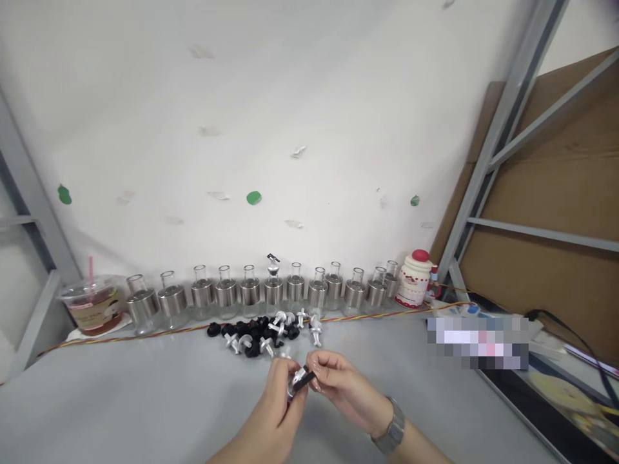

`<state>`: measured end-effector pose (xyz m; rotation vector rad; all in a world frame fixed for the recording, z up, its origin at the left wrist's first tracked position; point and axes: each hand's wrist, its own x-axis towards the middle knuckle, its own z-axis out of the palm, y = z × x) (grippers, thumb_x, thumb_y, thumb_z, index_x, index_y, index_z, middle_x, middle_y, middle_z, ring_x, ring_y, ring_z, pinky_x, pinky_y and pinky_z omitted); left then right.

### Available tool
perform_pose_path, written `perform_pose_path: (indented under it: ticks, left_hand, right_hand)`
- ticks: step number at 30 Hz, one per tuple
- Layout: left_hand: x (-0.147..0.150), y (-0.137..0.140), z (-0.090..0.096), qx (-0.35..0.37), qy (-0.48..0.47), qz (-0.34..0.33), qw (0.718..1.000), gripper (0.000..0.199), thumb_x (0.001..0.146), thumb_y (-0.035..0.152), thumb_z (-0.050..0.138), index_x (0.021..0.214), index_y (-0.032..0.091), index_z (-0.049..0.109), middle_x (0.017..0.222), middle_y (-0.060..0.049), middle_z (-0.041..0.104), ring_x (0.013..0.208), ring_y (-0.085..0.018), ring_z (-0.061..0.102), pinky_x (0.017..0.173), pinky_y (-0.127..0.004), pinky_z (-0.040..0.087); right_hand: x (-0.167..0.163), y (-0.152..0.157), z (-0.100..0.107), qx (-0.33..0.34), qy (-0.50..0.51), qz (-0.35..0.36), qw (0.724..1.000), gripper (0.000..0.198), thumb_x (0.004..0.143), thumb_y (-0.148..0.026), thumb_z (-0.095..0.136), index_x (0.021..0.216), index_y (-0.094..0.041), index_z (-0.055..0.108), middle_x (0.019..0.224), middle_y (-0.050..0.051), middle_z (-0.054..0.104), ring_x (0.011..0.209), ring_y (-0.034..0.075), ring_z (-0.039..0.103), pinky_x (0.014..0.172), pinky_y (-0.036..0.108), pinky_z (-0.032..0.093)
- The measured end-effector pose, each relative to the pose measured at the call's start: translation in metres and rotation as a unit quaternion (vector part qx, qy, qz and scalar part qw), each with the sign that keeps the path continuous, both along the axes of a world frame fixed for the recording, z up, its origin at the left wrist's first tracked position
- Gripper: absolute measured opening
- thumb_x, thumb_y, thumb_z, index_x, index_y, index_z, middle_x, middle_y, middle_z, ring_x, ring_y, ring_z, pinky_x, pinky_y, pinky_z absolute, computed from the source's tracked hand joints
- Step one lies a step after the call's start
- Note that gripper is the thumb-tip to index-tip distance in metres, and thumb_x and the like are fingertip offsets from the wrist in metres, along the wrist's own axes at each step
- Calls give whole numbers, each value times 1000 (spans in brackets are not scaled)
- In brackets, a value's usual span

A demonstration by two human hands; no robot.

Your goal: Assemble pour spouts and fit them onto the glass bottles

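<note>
Low over the grey table, my left hand [283,399] is closed around a small silver-and-black bottle stopper [300,378]. My right hand [333,380], with a watch [391,428] on its wrist, pinches the black end of that same stopper. Just beyond my fingers lies a loose pile of silver stopper parts [265,347] and black pieces [252,348]. Behind the pile stands a row of clear glass bottles with metal sleeves [225,293]. One bottle [273,291] in the row carries a silver stopper with a black lever [273,261] in its neck.
A plastic drink cup with a pink straw [94,306] stands at the left end. A white jar with a red lid [413,280] is at the right end. Twisted wires [159,334] run along the back. Metal posts [498,129] and cluttered items [546,386] flank the right.
</note>
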<state>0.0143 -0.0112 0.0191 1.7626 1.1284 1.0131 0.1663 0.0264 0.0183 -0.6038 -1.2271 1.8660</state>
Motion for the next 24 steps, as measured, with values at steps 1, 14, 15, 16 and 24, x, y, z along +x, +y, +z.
perform_pose_path:
  ticks: [1, 14, 15, 16, 24]
  left_hand:
    - [0, 0, -1, -3, -2, -2, 1000, 16, 84, 35, 37, 88, 21, 42, 82, -2, 46, 74, -17, 44, 70, -28, 36]
    - [-8, -1, 10, -8, 97, -27, 995, 20, 86, 36, 30, 97, 22, 40, 87, -4, 52, 77, -19, 50, 70, -29, 36]
    - [-8, -1, 8, -3, 100, -29, 995, 22, 87, 37, 30, 99, 22, 40, 90, -5, 52, 78, -19, 50, 71, -30, 37]
    - [-8, -1, 7, 8, 105, -29, 994, 23, 87, 38, 29, 99, 22, 40, 91, -5, 52, 79, -19, 51, 71, -30, 37]
    - [-6, 1, -2, 60, 139, -25, 988, 24, 88, 35, 25, 97, 20, 42, 92, -8, 48, 77, -19, 51, 71, -32, 39]
  right_hand:
    - [0, 0, 0, -2, 3, 1, 1000, 26, 65, -37, 67, 61, -15, 53, 56, -3, 42, 54, 9, 33, 55, 21, 25]
    - [0, 4, -3, 24, 22, -16, 999, 20, 68, -30, 66, 61, -14, 57, 58, -2, 44, 55, 9, 33, 55, 22, 25]
    - [-1, 4, -3, 23, 28, -17, 999, 19, 68, -30, 66, 61, -14, 57, 58, -2, 44, 56, 9, 33, 55, 22, 25]
    - [-1, 4, -4, 21, 32, -19, 999, 19, 68, -29, 66, 61, -14, 57, 58, -2, 44, 56, 9, 34, 56, 22, 26]
    - [-1, 7, -6, 7, 2, -26, 1000, 20, 67, -31, 67, 61, -14, 58, 56, -2, 45, 53, 9, 34, 54, 21, 25]
